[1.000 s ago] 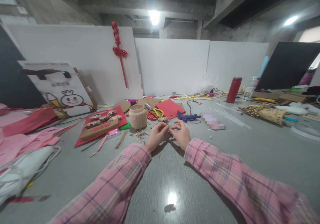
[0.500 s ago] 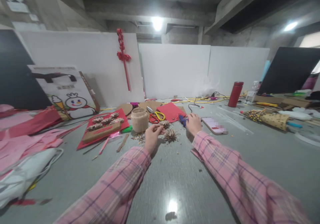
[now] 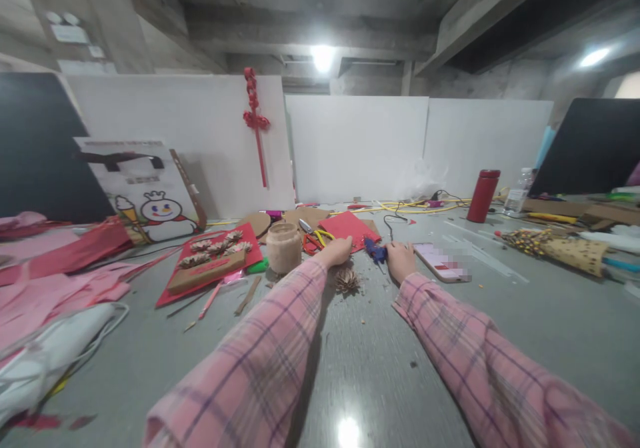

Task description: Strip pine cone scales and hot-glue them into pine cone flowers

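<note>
My left hand reaches over the near edge of a red paper sheet, just above a brown layered paper flower; its fingertips are hidden. My right hand rests on the table beside a dark blue object, fingers bent, with no clear view of anything inside them. A phone lies to its right. Left of my left hand stands a wrapped round jar, and behind it are scissors with red and yellow handles.
Further left, a red card bears paper flowers and a brown strip. Pink and red paper is heaped at the far left. A red bottle, a plastic bottle and a wrapped bouquet are at the right.
My left hand has moved forward and right, from beside the flowers to the red sheet's edge. My right hand has stayed by the blue object. The view has shifted slightly.
</note>
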Demonstrator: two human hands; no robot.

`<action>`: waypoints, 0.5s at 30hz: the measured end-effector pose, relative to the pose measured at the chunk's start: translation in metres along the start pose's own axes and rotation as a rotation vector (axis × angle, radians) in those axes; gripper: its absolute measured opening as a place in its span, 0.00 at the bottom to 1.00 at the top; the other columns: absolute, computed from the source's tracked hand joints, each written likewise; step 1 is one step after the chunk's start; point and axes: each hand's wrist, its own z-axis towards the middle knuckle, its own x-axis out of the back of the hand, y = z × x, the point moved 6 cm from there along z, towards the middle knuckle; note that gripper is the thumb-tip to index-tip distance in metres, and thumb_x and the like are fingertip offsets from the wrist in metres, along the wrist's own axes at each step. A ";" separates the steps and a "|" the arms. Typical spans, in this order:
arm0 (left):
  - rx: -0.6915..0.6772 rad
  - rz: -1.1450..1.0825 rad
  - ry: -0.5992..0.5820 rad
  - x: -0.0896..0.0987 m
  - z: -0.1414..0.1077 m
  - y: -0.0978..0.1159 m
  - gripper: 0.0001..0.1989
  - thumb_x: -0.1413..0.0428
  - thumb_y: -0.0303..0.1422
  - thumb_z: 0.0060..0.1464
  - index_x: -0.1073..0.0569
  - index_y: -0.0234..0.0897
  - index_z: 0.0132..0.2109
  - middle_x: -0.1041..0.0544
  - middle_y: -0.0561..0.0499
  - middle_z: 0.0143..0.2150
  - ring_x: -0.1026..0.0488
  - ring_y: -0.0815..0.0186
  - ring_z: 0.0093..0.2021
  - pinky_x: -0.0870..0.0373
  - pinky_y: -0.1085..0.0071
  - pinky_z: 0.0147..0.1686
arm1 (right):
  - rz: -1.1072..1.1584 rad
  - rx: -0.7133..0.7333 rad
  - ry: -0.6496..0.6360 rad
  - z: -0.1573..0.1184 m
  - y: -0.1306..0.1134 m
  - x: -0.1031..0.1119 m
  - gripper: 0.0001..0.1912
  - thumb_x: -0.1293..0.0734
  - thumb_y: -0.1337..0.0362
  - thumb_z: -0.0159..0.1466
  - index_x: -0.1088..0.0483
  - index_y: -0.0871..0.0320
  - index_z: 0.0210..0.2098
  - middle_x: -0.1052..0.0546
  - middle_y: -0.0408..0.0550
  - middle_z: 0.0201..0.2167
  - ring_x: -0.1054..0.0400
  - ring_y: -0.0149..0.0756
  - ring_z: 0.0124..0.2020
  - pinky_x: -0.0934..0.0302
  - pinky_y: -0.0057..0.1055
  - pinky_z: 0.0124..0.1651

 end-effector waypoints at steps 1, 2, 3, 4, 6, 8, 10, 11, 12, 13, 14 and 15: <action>-0.002 0.012 -0.007 -0.005 0.001 0.002 0.08 0.57 0.28 0.50 0.38 0.32 0.38 0.28 0.38 0.35 0.30 0.60 0.37 0.40 0.67 0.37 | 0.000 0.008 0.006 -0.001 0.000 0.000 0.14 0.48 0.74 0.57 0.35 0.60 0.36 0.30 0.53 0.37 0.38 0.39 0.41 0.61 0.40 0.50; -0.003 0.024 -0.011 -0.009 0.002 0.004 0.08 0.57 0.27 0.50 0.38 0.31 0.38 0.28 0.37 0.35 0.31 0.60 0.38 0.41 0.66 0.39 | 0.001 0.014 0.007 -0.001 0.000 0.001 0.14 0.48 0.74 0.57 0.35 0.60 0.37 0.30 0.53 0.37 0.38 0.39 0.41 0.61 0.40 0.50; -0.002 0.035 -0.012 -0.012 0.002 0.006 0.08 0.57 0.27 0.49 0.38 0.31 0.38 0.28 0.37 0.36 0.31 0.59 0.39 0.42 0.65 0.41 | 0.004 0.021 0.005 -0.001 0.000 0.000 0.14 0.48 0.75 0.57 0.35 0.60 0.37 0.30 0.53 0.37 0.38 0.38 0.41 0.61 0.40 0.50; 0.000 0.044 -0.012 -0.013 0.002 0.006 0.08 0.57 0.27 0.50 0.38 0.31 0.38 0.28 0.37 0.36 0.32 0.59 0.40 0.43 0.65 0.43 | 0.008 0.025 0.000 -0.001 0.000 0.000 0.15 0.48 0.75 0.57 0.35 0.60 0.37 0.30 0.53 0.37 0.38 0.38 0.41 0.61 0.40 0.50; 0.007 0.059 -0.015 -0.015 0.003 0.006 0.09 0.58 0.27 0.50 0.38 0.30 0.39 0.29 0.36 0.38 0.32 0.58 0.42 0.45 0.63 0.44 | 0.019 0.021 -0.003 -0.001 0.000 -0.001 0.15 0.48 0.75 0.57 0.36 0.59 0.38 0.31 0.53 0.37 0.38 0.38 0.40 0.63 0.41 0.51; 0.015 0.068 -0.023 -0.016 0.004 0.004 0.10 0.59 0.27 0.50 0.39 0.30 0.40 0.29 0.35 0.38 0.32 0.57 0.42 0.45 0.62 0.44 | 0.029 0.002 0.022 0.000 0.000 0.000 0.15 0.49 0.74 0.58 0.36 0.60 0.40 0.31 0.54 0.38 0.38 0.38 0.40 0.64 0.43 0.51; 0.023 0.073 -0.031 -0.017 0.005 0.003 0.10 0.59 0.26 0.50 0.39 0.29 0.40 0.29 0.34 0.38 0.32 0.57 0.42 0.45 0.61 0.44 | 0.032 -0.007 0.064 0.000 -0.002 0.002 0.16 0.49 0.74 0.58 0.38 0.60 0.43 0.32 0.55 0.39 0.39 0.38 0.40 0.65 0.44 0.51; 0.027 0.074 -0.034 -0.017 0.006 0.002 0.10 0.59 0.26 0.50 0.39 0.29 0.40 0.29 0.34 0.38 0.32 0.57 0.42 0.45 0.61 0.44 | 0.032 0.000 0.085 0.000 -0.003 0.003 0.16 0.49 0.74 0.58 0.39 0.61 0.44 0.32 0.55 0.40 0.39 0.38 0.41 0.65 0.44 0.51; 0.031 0.076 -0.036 -0.018 0.006 0.002 0.10 0.59 0.26 0.50 0.39 0.29 0.40 0.29 0.33 0.38 0.32 0.56 0.43 0.45 0.61 0.44 | 0.031 0.011 0.103 0.000 -0.005 0.004 0.17 0.49 0.74 0.58 0.40 0.61 0.45 0.33 0.55 0.41 0.40 0.39 0.42 0.65 0.45 0.52; 0.036 0.076 -0.038 -0.018 0.007 0.002 0.11 0.59 0.26 0.50 0.39 0.29 0.40 0.29 0.33 0.38 0.32 0.56 0.43 0.45 0.61 0.44 | 0.030 0.025 0.117 0.000 -0.006 0.005 0.17 0.50 0.74 0.58 0.40 0.62 0.45 0.33 0.56 0.42 0.41 0.39 0.43 0.65 0.45 0.52; 0.040 0.076 -0.039 -0.018 0.007 0.001 0.11 0.59 0.26 0.50 0.39 0.29 0.40 0.29 0.33 0.38 0.33 0.56 0.43 0.45 0.61 0.44 | 0.030 0.038 0.128 -0.001 -0.008 0.006 0.18 0.50 0.74 0.58 0.41 0.62 0.46 0.34 0.56 0.42 0.42 0.39 0.43 0.66 0.45 0.52; 0.043 0.076 -0.041 -0.018 0.007 0.001 0.11 0.59 0.26 0.50 0.39 0.29 0.41 0.29 0.33 0.38 0.33 0.56 0.43 0.44 0.61 0.44 | 0.030 0.050 0.135 -0.001 -0.009 0.007 0.18 0.50 0.74 0.58 0.41 0.63 0.46 0.34 0.57 0.43 0.42 0.39 0.44 0.66 0.46 0.52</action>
